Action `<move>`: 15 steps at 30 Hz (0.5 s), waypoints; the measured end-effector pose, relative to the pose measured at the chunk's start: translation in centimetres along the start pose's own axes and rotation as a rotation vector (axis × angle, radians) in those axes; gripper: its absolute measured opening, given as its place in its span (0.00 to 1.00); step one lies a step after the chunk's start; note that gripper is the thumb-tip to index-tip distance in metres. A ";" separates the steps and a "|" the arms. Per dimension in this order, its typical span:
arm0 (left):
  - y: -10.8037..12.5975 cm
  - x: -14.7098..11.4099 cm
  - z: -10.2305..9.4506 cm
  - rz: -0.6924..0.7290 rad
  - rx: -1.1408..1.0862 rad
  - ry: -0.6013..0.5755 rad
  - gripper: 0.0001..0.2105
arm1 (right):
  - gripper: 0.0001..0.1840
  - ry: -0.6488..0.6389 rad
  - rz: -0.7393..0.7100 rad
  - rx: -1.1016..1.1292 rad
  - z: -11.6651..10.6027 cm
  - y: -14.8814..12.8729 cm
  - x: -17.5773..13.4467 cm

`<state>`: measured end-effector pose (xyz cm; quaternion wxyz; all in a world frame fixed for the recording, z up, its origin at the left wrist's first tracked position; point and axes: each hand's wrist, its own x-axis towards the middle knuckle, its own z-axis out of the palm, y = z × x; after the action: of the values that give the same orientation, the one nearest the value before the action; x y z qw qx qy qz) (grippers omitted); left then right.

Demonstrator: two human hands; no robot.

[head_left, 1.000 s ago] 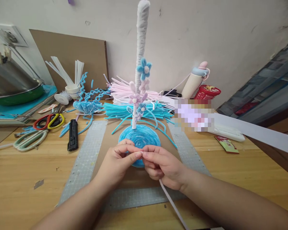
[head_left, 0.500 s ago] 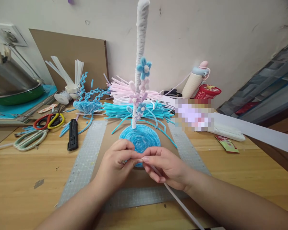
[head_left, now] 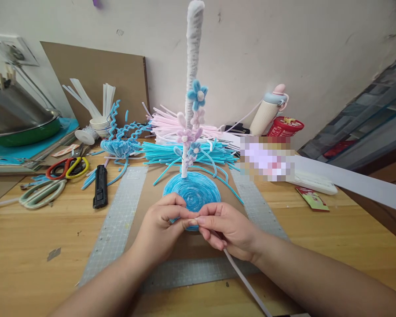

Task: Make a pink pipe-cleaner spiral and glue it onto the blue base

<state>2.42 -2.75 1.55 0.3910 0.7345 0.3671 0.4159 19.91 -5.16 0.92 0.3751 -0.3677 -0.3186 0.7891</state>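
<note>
My left hand [head_left: 168, 224] and my right hand [head_left: 222, 226] meet fingertip to fingertip over the front of a coiled blue disc base [head_left: 194, 187]. Both pinch the end of a pale pink pipe cleaner [head_left: 246, 284], whose length trails from under my right palm toward the bottom edge. The pinched tip is mostly hidden by my fingers. Behind them a white wrapped post [head_left: 192, 57] rises upright from the disc's back edge. Fuzzy flowers sit along it, among them a blue flower [head_left: 198, 94] and a pink flower [head_left: 185, 137].
Blue pipe cleaners [head_left: 158, 152] and pink pipe cleaners [head_left: 171, 125] lie heaped behind the post. Left are red-and-yellow scissors [head_left: 77, 167], green-handled scissors [head_left: 41, 193] and a black cutter [head_left: 100, 187]. A cutting mat [head_left: 108, 237] lies below; a bottle [head_left: 265, 114] stands back right.
The trailing part of the pink pipe cleaner has shifted slightly left. Both hands keep their pinch in nearly the same place.
</note>
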 end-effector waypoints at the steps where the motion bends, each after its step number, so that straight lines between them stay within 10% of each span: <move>1: -0.1 0.1 0.0 -0.046 -0.030 0.002 0.04 | 0.13 -0.009 0.002 0.009 0.0 0.0 0.1; 10: -0.6 0.3 0.5 -0.549 -0.673 0.026 0.08 | 0.12 -0.024 0.004 0.109 0.4 0.0 0.3; 15: -0.4 0.2 0.9 -0.589 -0.900 -0.040 0.08 | 0.12 -0.061 0.035 0.170 0.6 0.0 0.3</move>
<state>3.20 -2.68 1.00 0.7740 0.3682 0.3356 0.3909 19.30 -5.11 1.10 0.3814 -0.3156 -0.2553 0.8305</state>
